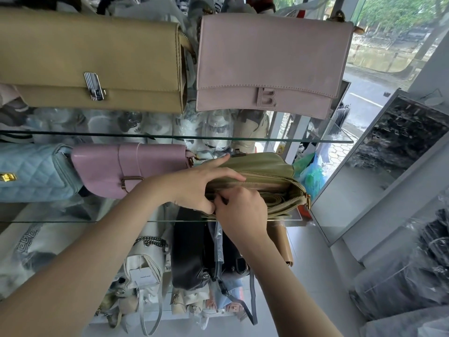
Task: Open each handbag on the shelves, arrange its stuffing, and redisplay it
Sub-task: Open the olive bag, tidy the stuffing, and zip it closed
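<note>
The olive bag (262, 166) lies at the right end of the middle shelf (73, 221). Its zip (289, 202) gapes over what looks like rolled stuffing (274, 197). The left hand (194, 183) clasps the bag's top and steadies it. The right hand (243, 210) pinches at the zip's left end (pull hidden). This is probably zip work; next comes a steady pull along the teeth, then standing the bag up.

olive handbag (264, 166), quilted pale-blue bag (31, 173)

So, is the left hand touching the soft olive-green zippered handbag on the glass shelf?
Touching. The head view shows the left hand spread over the soft olive-green zippered handbag, fingers across its top, thumb along the open zip edge.
</note>
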